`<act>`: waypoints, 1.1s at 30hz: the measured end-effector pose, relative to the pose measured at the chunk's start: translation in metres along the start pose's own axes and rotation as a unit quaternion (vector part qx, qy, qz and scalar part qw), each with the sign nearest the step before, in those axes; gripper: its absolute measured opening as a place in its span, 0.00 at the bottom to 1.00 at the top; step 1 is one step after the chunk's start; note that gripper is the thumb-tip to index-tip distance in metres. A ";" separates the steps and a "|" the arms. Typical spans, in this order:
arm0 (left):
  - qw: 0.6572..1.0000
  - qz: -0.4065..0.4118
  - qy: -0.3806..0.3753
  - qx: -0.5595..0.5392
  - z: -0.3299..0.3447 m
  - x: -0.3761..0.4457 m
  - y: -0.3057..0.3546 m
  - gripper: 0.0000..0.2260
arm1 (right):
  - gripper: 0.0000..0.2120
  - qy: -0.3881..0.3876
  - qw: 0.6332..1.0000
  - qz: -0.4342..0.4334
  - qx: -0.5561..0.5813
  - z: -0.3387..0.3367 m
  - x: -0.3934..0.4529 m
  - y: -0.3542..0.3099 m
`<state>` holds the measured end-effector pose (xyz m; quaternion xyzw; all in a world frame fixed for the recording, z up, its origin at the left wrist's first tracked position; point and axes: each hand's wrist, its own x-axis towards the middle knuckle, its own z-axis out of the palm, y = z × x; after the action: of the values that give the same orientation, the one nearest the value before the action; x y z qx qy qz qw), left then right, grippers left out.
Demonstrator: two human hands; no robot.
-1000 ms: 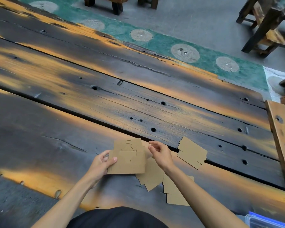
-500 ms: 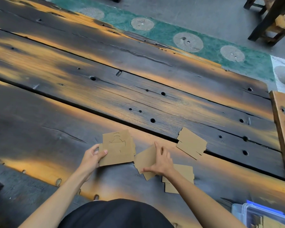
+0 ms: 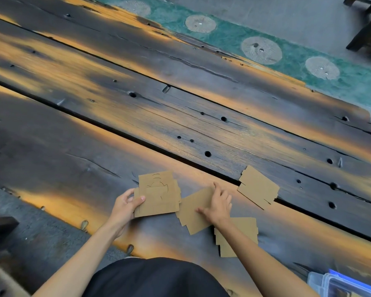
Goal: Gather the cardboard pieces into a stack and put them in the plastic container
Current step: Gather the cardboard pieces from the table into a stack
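Dim, bluish light lies over the plank table (image 3: 180, 116), streaked with warm orange patches. Wide-angle bending curves the boards toward nine and three o'clock. The hands look slightly soft, perhaps from motion blur.

open plank table (image 3: 137, 129) beyond hands, plastic container (image 3: 347, 285) perhaps crowding near right corner

Cardboard pieces (image 3: 257, 187) on table (image 3: 180, 125), plastic container (image 3: 343, 285) far right

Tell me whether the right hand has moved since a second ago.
Yes. The right hand left the held stack and came down flat onto the loose cardboard piece on the table.
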<state>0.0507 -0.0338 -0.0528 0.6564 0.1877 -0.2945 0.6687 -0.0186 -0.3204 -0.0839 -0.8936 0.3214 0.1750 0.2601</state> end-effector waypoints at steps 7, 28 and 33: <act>1.000 0.005 0.010 0.000 -0.007 0.007 0.007 0.10 | 0.02 -0.040 0.962 0.004 0.269 -0.040 0.004 -0.004; 0.989 -0.064 -0.071 -0.115 -0.013 0.004 0.003 0.14 | 0.10 -0.003 0.891 -0.180 0.417 -0.095 -0.032 -0.035; 0.967 -0.086 -0.173 -0.168 -0.011 0.003 0.010 0.20 | 0.09 -0.033 0.861 -0.259 0.438 -0.083 -0.039 -0.038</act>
<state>0.0609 -0.0241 -0.0476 0.4553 0.1721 -0.4243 0.7636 -0.0099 -0.3244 0.0149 -0.7325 0.1134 -0.0280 0.6707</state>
